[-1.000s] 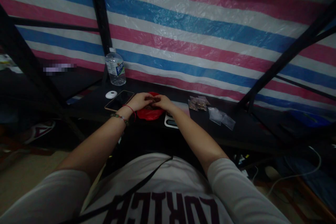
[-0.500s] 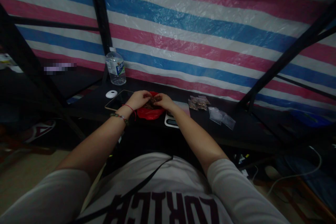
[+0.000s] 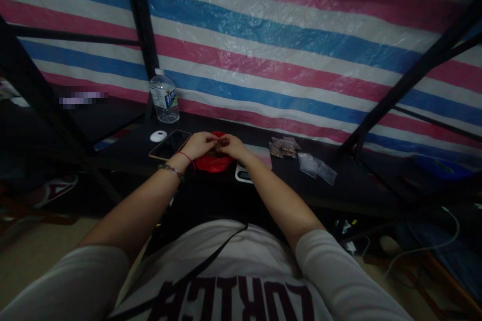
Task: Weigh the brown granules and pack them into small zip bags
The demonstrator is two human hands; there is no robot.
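Observation:
My left hand (image 3: 199, 145) and my right hand (image 3: 232, 146) meet over a red bag (image 3: 214, 163) on the dark table (image 3: 350, 185). Between their fingertips sits a small brownish clump (image 3: 218, 147), pinched from both sides; what it is I cannot make out. The fingers of both hands are curled together. A small white scale (image 3: 243, 174) lies under my right wrist, partly hidden by the forearm.
A phone (image 3: 169, 144) and a white round object (image 3: 158, 136) lie left of the hands, a water bottle (image 3: 164, 98) behind them. Filled small bags (image 3: 283, 147) and empty clear bags (image 3: 316, 167) lie to the right. A striped tarp (image 3: 286, 45) backs the table.
The hands stay together over the red bag, with only slight finger shifts. The view has drifted a little.

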